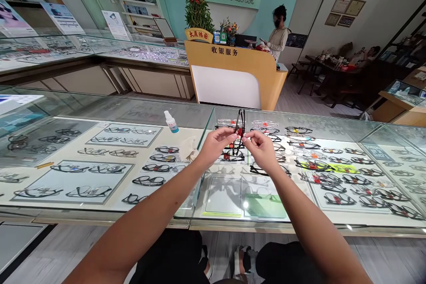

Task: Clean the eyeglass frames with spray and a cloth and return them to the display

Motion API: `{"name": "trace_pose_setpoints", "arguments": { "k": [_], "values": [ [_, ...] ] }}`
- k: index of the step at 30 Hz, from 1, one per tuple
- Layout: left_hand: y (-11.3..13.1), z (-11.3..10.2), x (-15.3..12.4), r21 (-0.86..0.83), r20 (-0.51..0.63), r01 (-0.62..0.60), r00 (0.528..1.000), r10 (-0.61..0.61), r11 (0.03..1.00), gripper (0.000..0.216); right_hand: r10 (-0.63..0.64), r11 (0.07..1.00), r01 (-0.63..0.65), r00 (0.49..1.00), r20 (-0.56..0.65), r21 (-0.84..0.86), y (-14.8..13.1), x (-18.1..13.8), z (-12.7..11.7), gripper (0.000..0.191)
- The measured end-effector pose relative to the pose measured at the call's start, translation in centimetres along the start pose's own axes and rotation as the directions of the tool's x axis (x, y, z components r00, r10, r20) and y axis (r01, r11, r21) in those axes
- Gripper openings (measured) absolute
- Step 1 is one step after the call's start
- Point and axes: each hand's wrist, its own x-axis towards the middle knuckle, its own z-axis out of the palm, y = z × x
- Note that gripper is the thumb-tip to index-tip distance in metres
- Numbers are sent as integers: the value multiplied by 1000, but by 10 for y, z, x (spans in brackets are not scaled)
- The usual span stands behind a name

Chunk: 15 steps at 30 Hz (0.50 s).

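Observation:
A pair of dark-framed eyeglasses [242,120] is held up over the glass display case [196,206], turned on end, with a small red patch near its middle. My left hand [215,144] pinches it from the left with thumb and fingers. From the right, my right hand [262,147] grips it too, the thumb and forefinger closed on the frame. Beneath the glass lie several rows of other eyeglasses [156,167], some with red tags. Left of my left hand, a whitish cloth [188,148] lies on the case, partly hidden by my forearm.
A small spray bottle [171,122] with blue liquid stands on the glass to the left. Beyond the case is a wooden cashier counter [239,64] with a plant [199,9] and a person [278,35] behind it. More display cases [143,53] line the left.

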Motion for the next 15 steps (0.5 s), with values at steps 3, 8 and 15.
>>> {"name": "trace_pose_setpoints", "arguments": {
  "k": [3,8,15],
  "values": [
    [0,-1,1,-13,-9,-20,1000,20,1000,41,-36,995,30,997,-64,-91,-2,0,-2,23],
    [1,-2,1,-43,-63,7,998,-10,999,41,-93,956,9,958,-272,-295,-7,-1,-8,23],
    [2,-4,2,-12,-50,16,999,-17,1000,43,-153,932,-1,906,-395,-363,-9,0,-11,29]
  ]
}}
